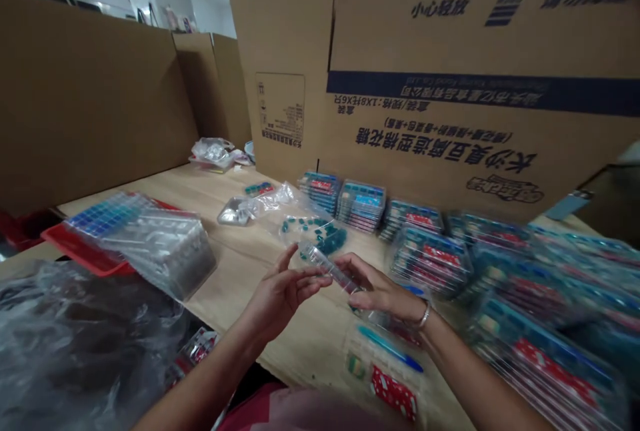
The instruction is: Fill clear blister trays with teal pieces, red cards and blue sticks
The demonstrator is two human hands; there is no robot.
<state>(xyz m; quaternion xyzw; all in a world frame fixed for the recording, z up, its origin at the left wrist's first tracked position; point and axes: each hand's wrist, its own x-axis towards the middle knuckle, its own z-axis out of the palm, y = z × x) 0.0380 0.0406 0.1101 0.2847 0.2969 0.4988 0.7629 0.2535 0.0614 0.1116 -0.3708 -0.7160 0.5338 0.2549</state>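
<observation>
Between the fingers and thumb of my right hand [375,288] is a narrow clear plastic tray [336,271], seen nearly edge-on and tilted. My left hand [285,294] is open beside it, palm up and fingers stretched out, their tips close to the tray; whether they touch it I cannot tell. Just beyond both hands lies a clear plastic bag [280,201] with small teal pieces [330,238] in and around its mouth. Below my right hand is a clear pack with a blue pen [393,348] and a red white-dotted packet [394,392].
Stacks of filled clear packs [430,258] line the right side and back. At left, a red tray [75,244] holds a blue-squared sheet [113,214] and stacked clear plastic trays [175,254]. Large cardboard boxes [285,38] wall the far side. Grey plastic film [85,344] hangs lower left.
</observation>
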